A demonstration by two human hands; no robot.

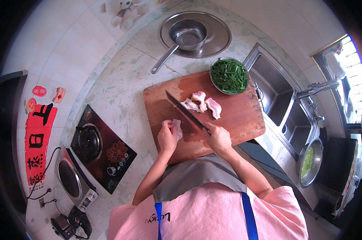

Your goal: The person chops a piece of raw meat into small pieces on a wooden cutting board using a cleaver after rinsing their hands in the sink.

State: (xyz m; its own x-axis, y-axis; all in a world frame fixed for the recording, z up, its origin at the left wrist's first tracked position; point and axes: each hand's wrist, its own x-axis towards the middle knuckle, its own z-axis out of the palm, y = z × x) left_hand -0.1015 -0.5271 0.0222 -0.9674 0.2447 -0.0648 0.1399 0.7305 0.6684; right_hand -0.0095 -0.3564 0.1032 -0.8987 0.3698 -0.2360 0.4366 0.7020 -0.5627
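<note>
A wooden cutting board (199,126) lies in front of me on the counter. My right hand (218,136) grips the handle of a kitchen knife (185,112), whose long dark blade slants up and left over the board. My left hand (168,136) pinches a pale piece of raw meat (177,129) at the board's left side, apart from the blade. Just beyond the knife lie several pink-and-white pieces of raw meat (213,108). On the board's far right corner stands a bowl of chopped green leaves (229,75).
A steel saucepan (188,35) sits on a round metal lid (218,33) at the back. To the right is a double steel sink (271,90) with a faucet (317,88); a metal bowl (318,162) of pale green shreds stands nearby. Left are a gas hob (101,150) and an electric hotplate (70,178).
</note>
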